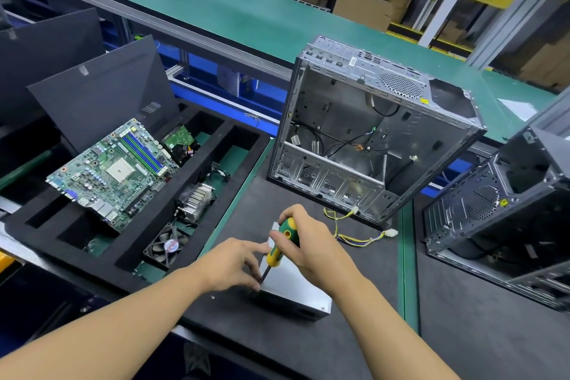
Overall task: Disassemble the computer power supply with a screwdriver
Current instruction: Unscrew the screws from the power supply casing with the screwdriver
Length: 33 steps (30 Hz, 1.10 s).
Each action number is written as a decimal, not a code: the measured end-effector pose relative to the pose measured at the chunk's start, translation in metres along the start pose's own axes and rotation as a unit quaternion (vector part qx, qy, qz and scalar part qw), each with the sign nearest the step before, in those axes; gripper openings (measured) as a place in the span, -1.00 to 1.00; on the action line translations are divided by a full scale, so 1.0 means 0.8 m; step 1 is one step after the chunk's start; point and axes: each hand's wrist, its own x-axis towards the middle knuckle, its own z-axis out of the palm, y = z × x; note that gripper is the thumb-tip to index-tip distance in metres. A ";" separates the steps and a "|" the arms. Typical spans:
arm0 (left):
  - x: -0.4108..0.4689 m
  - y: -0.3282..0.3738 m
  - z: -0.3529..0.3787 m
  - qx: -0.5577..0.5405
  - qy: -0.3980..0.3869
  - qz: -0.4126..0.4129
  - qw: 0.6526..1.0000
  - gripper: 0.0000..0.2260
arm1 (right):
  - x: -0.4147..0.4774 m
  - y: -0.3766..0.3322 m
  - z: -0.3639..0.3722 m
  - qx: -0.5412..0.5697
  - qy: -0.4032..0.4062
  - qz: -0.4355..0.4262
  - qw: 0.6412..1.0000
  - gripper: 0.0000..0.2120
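**Steadily working a corner screw on the silver sheet-metal power supply box point(296, 290)**

Right now the box is lying flat on the dark-matted tabletop point(354, 348), close to the person. Its yellow-and-black wire bundle point(354, 236) is trailing toward the open grey metal computer case point(370, 139) standing behind it. The green-and-yellow-handled screwdriver point(282, 244) is leaning over the box's near-left corner, with its tip meeting the top face there. The screw itself is too small to make out.

To do this step well, the driver should probably be standing squarer to the screw head. Firm downward pressure while turning would stop the tip from camming out, and the box should be held so it is not sliding on the mat.

The right hand point(311, 248) is reaching in from the right with its wrist raised, its grip wrapping round the handle from above. The left hand point(234, 265) is coming in low from the left. Its fingertips point(259, 279) appear to be pinching the shaft just above the tip and guiding it. Both forearms are stretching forward, converging on that corner.
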 end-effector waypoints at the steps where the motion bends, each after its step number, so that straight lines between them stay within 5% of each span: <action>1: -0.001 0.000 0.000 0.000 0.001 0.000 1.000 -0.89 | 0.000 0.000 0.000 -0.006 -0.001 0.001 1.000 -0.83; 6: -0.005 0.003 0.000 -0.006 -0.001 0.003 1.000 -0.85 | -0.010 -0.006 0.007 -0.081 -0.015 -0.032 0.996 -0.75; 12: -0.015 0.005 -0.007 0.091 -0.051 0.011 0.995 -0.54 | -0.019 -0.007 -0.003 -0.240 0.134 -0.138 0.952 -0.55; 19: -0.020 0.008 0.007 -0.043 0.010 0.001 0.999 -0.83 | -0.019 -0.012 0.008 -0.203 0.124 -0.130 0.963 -0.66; 28: -0.011 -0.005 0.004 -0.046 0.007 -0.012 0.999 -0.86 | -0.016 -0.020 0.003 -0.172 0.008 -0.120 0.978 -0.77; 33: -0.016 -0.003 0.011 -0.064 0.015 -0.011 0.998 -0.90 | -0.025 -0.024 0.008 -0.220 0.048 -0.060 0.972 -0.67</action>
